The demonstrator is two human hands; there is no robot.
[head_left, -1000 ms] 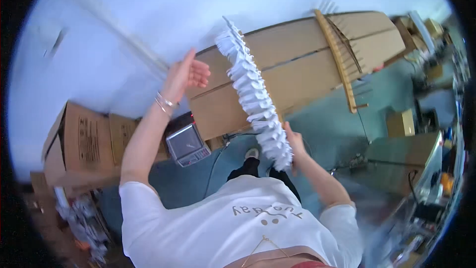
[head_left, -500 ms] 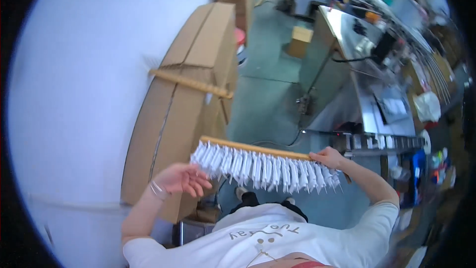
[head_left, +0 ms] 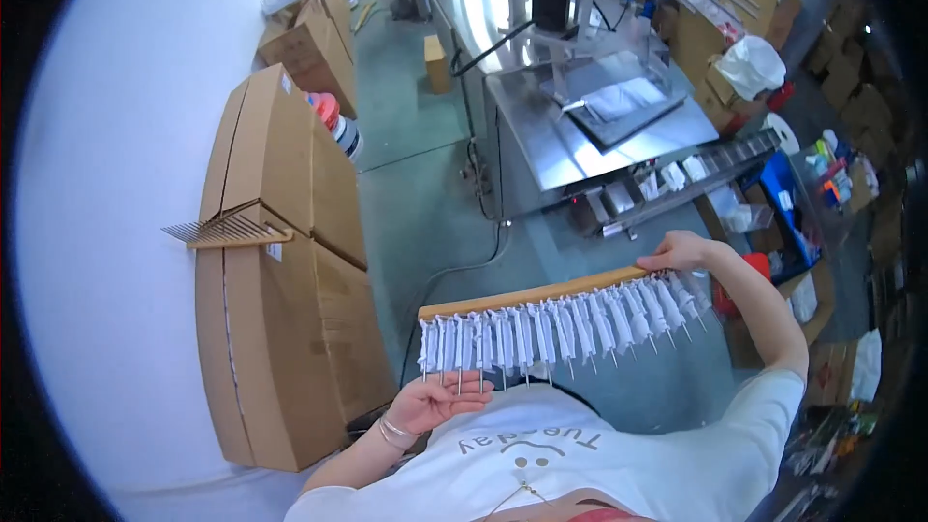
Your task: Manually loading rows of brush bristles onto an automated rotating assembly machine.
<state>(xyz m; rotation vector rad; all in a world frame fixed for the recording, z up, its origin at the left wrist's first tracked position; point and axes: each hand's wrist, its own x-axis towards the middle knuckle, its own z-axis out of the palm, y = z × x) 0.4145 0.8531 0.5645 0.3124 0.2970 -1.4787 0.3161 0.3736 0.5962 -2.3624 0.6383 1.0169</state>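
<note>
My right hand [head_left: 679, 249] is closed on the right end of a long wooden bar [head_left: 532, 295]. From the bar a row of thin metal pins points toward my body, and many small white pleated pieces [head_left: 522, 338], perhaps paper or plastic film, are threaded on them. Bare pin tips stick out past the white pieces. Palm up, my left hand [head_left: 443, 400] lies at the tips near the bar's left end, its fingers stretched out beside the pins. Whether those fingers touch the pins I cannot tell.
At left, tall cardboard boxes [head_left: 333, 329] stand by the white wall, with another pinned wooden bar [head_left: 242, 239], bare of white pieces, on top. A steel-topped machine table [head_left: 551, 150] is ahead right. A cable [head_left: 454, 268] crosses the floor. A blue bin [head_left: 788, 208] stands at right.
The view has turned to the right toward the machine table. My left hand has come from beside the bar's left end to the pin tips. My right hand keeps its hold on the bar.
</note>
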